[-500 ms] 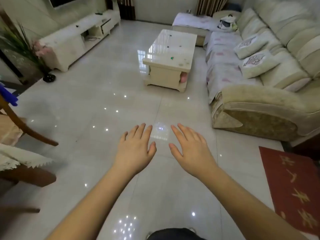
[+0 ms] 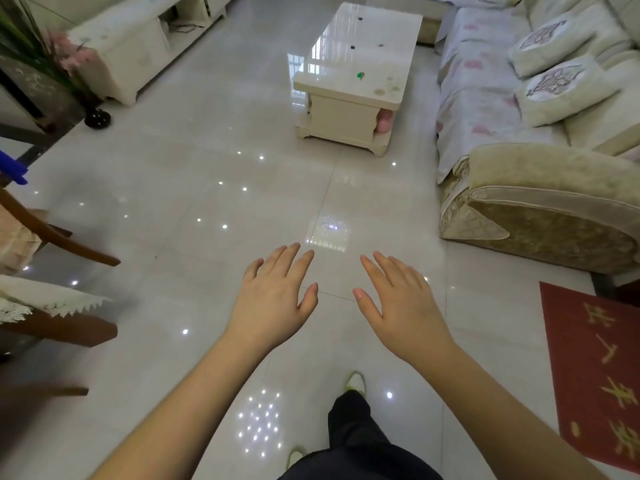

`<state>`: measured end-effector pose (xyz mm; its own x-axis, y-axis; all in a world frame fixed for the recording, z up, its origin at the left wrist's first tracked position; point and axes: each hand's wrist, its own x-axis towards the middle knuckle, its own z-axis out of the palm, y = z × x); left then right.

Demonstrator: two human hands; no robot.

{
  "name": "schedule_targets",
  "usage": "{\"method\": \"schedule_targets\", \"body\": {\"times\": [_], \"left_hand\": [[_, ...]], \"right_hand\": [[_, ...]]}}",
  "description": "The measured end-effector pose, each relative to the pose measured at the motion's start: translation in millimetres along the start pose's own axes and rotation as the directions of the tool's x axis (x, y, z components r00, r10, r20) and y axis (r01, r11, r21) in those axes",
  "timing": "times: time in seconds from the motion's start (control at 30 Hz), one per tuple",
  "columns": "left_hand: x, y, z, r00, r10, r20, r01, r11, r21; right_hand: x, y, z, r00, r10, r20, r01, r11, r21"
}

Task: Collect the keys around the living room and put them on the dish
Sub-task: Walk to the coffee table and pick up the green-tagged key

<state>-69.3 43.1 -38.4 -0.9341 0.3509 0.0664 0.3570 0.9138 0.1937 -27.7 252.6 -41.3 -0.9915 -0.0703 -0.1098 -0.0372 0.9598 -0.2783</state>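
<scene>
My left hand [image 2: 273,299] and my right hand [image 2: 398,306] are stretched out side by side over the glossy tiled floor, palms down, fingers apart, holding nothing. Ahead stands a cream coffee table [image 2: 332,84]. On its top lie a small green item [image 2: 360,75] and three small dark items, one of them [image 2: 352,47] near the middle; they are too small to tell whether they are keys. No dish shows in view.
A beige sofa [image 2: 540,209] with patterned cushions [image 2: 564,88] lines the right side. A red mat [image 2: 595,368] lies at the lower right. Wooden chairs [image 2: 59,237] stand at the left, a white TV cabinet [image 2: 131,53] and a plant [image 2: 41,57] at the far left. My leg and shoe [image 2: 356,382] show below.
The view has moved closer to the coffee table and tilted down. My leg has stepped forward into view. Both hands stay open and spread.
</scene>
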Motion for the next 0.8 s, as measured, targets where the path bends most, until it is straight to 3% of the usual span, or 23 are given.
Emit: {"method": "schedule_targets", "body": {"times": [0.13,0.4,0.8], "left_hand": [[47,2,3,0.998,-0.050,0.036,0.049,0.998,0.033],[123,22,14,0.988,-0.113,0.103,0.105,0.992,0.073],[232,-14,41,0.984,-0.113,0.135,0.107,0.993,0.051]], "right_hand": [[45,34,-8,0.999,0.003,0.032,-0.004,0.999,0.032],[122,66,-16,0.991,-0.129,0.034,0.129,0.992,-0.001],[250,89,-23,0.997,-0.062,0.037,0.060,0.996,0.060]]}}
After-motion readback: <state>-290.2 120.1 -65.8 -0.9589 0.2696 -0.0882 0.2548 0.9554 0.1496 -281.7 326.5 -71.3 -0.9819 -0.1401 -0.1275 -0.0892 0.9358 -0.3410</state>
